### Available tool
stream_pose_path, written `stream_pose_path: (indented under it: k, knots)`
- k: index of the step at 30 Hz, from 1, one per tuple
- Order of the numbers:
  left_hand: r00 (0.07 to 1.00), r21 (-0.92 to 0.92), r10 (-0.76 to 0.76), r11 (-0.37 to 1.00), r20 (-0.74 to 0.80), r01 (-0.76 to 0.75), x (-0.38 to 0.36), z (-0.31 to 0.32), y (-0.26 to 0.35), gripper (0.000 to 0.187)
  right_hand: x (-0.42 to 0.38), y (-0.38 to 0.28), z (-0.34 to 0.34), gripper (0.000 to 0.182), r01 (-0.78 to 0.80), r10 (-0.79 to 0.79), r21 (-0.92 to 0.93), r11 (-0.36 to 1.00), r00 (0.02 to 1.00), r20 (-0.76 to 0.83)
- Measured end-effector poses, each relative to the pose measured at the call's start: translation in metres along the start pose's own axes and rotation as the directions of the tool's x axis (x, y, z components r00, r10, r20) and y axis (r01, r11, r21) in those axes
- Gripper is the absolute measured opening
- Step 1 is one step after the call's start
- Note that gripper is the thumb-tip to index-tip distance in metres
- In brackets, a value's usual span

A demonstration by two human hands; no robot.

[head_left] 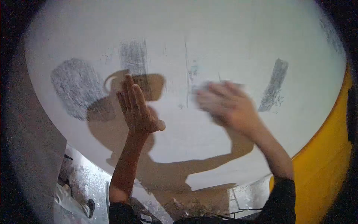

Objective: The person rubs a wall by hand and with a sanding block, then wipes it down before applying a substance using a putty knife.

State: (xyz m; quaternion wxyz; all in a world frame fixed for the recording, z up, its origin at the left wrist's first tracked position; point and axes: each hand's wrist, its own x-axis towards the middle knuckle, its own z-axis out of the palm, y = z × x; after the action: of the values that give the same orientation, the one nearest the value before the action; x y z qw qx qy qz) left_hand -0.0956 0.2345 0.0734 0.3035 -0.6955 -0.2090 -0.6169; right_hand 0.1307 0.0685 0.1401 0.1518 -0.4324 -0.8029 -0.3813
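A large white wall surface (pixel 179 145) fills most of the view, marked with grey smeared patches. My left hand (pixel 138 106) is raised flat against it, fingers stretched upward and thumb out to the right, holding nothing. Just above its fingertips is a grey patch (pixel 133 52). My right hand (pixel 229 106) lies across the surface, palm toward it, with its fingers pointing left and smeared by motion. Dark grey shows at the edges of those fingers; I cannot tell whether it is a thin pad under them or a mark on the wall.
A wide grey patch (pixel 76 87) lies left of my left hand, and a narrow grey strip (pixel 275 84) is at the right. Yellow sheeting (pixel 320 171) borders the surface on the right. Below are a stained floor, metal rails (pixel 235 213) and, lower left, a person's leg (pixel 71 201).
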Motion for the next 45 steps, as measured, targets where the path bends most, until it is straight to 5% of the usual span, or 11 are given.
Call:
stream_pose_path:
  k: [7, 10, 11, 15, 17, 25, 31, 35, 37, 40, 45]
  knots:
    - [0.993, -0.021, -0.115, 0.993, 0.014, 0.115, 0.005, -0.003, 0.009, 0.061, -0.036, 0.025, -0.010, 0.057, -0.068, 0.103, -0.348, 0.935, 0.991, 0.081]
    - [0.974, -0.174, -0.222, 0.958, 0.051, 0.227, -0.011, -0.001, -0.004, 0.065, 0.060, -0.030, 0.037, 0.042, 0.142, -0.140, -0.003, 0.990, 0.977, -0.159]
    - [0.950, -0.278, -0.308, 0.909, 0.057, 0.311, -0.018, 0.005, -0.007, 0.077, 0.086, -0.046, 0.041, 0.037, 0.150, -0.153, 0.110, 0.983, 0.988, 0.022]
    - [0.884, -0.228, -0.452, 0.854, 0.118, 0.467, -0.015, -0.001, -0.007, 0.085, 0.050, -0.029, 0.044, 0.039, 0.161, -0.155, 0.036, 0.986, 0.977, -0.144]
    - [0.992, -0.243, -0.023, 0.970, -0.124, -0.008, -0.001, 0.001, -0.007, 0.097, 0.002, -0.007, 0.009, 0.043, 0.007, -0.007, -0.023, 1.000, 1.000, 0.011]
    - [0.997, -0.065, -0.039, 0.997, -0.061, 0.035, -0.008, 0.010, -0.010, 0.114, -0.066, 0.029, 0.018, 0.052, -0.238, 0.230, -0.308, 0.921, 0.971, -0.062]
    - [0.993, -0.066, 0.036, 0.997, -0.111, -0.044, -0.008, 0.010, -0.013, 0.111, -0.002, -0.004, 0.014, 0.059, 0.123, -0.120, -0.180, 0.976, 0.992, 0.028]
    - [0.998, -0.053, -0.045, 0.998, -0.041, 0.043, -0.009, -0.010, 0.006, 0.108, -0.009, 0.024, -0.029, 0.050, -0.013, 0.010, -0.299, 0.954, 1.000, -0.014]
    - [0.997, -0.072, -0.046, 0.996, -0.055, 0.042, -0.005, -0.019, 0.013, 0.108, -0.011, 0.020, -0.037, 0.044, -0.300, 0.208, -0.346, 0.889, 0.938, -0.278]
    - [0.993, -0.137, 0.041, 0.989, -0.112, -0.056, -0.006, -0.025, 0.021, 0.104, -0.031, 0.007, -0.027, 0.043, -0.375, 0.212, -0.265, 0.888, 0.847, -0.488]
    - [0.993, -0.072, 0.039, 0.996, -0.115, -0.047, -0.007, -0.040, 0.015, 0.108, -0.099, -0.069, 0.043, 0.044, -0.464, 0.334, -0.213, 0.860, 0.827, -0.452]
